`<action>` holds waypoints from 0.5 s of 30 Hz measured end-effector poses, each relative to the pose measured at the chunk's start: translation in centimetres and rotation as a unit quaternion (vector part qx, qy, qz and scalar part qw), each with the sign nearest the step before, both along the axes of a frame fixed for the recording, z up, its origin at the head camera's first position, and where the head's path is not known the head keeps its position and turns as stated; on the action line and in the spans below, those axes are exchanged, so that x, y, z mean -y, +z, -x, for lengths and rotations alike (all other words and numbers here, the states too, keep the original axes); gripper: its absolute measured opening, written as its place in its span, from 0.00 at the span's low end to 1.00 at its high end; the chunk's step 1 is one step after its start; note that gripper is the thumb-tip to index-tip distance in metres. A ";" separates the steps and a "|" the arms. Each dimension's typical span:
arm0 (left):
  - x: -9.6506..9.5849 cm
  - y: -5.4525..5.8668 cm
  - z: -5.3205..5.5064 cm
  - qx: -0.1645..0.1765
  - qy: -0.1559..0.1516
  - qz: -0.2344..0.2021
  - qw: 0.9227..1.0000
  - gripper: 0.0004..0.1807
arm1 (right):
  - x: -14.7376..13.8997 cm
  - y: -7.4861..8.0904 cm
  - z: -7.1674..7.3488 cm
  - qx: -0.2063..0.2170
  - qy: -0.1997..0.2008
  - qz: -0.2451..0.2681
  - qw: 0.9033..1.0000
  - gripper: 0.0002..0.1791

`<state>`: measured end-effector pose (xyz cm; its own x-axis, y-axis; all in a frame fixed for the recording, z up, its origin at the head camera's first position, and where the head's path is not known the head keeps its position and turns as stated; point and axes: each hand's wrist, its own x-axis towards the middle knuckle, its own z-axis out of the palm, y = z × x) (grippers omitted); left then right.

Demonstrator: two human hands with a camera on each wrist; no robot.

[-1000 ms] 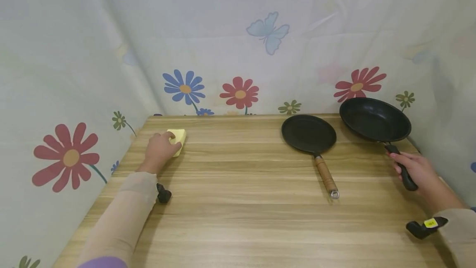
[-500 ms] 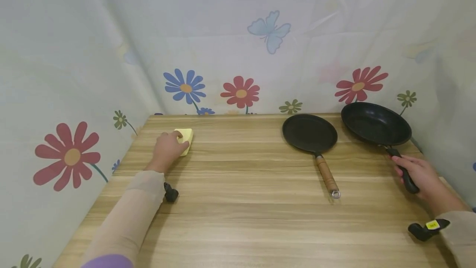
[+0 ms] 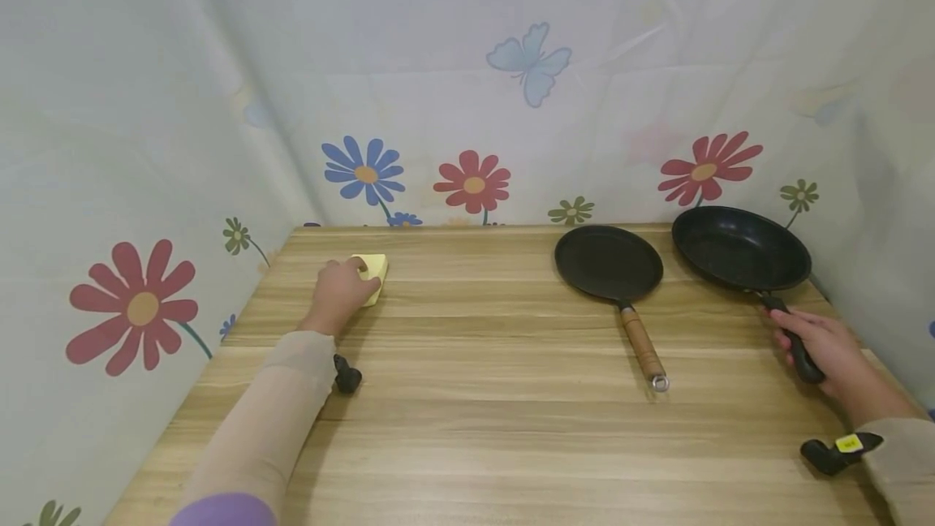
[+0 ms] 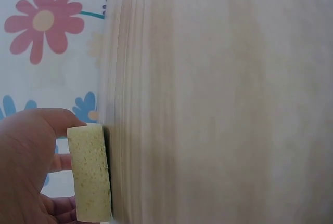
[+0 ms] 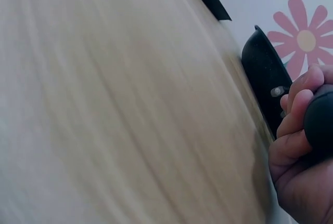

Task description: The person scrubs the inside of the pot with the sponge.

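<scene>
At the far left of the table, my left hand (image 3: 339, 295) grips a pale yellow sponge (image 3: 376, 270) by its sides. The left wrist view shows the sponge (image 4: 89, 174) as a thick porous block, its dark underside right at the tabletop, with thumb and fingers around its edge. On the right, my right hand (image 3: 825, 343) holds the black handle (image 3: 802, 355) of a deep black frying pan (image 3: 741, 248). Fingers wrap the handle in the right wrist view, where the pan's side (image 5: 260, 70) appears close over the table.
Left of the frying pan lies a flat black crepe pan (image 3: 609, 262), its wooden handle (image 3: 639, 339) pointing toward me. The wood-grain table (image 3: 467, 428) meets a flower-printed curtain (image 3: 424, 104) at the back and sides.
My left hand has slid to the right with the sponge, from near the table's left edge. The frying pan in my right hand has come down slightly.
</scene>
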<state>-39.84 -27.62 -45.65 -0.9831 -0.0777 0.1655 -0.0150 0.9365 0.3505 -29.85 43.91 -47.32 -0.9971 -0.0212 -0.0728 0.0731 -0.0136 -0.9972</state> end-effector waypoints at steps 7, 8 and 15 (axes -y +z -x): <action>-0.3 0.0 0.4 0.013 -0.006 0.018 1.000 0.32 | 0.0 0.7 0.0 0.016 0.008 -0.048 0.999 0.17; -0.3 0.0 0.5 0.014 -0.009 0.023 1.000 0.33 | 0.0 0.7 -0.1 0.015 0.010 -0.055 0.998 0.17; -0.5 0.1 0.7 0.013 -0.032 0.050 0.998 0.33 | 0.2 0.9 -0.4 0.020 0.006 -0.060 0.998 0.16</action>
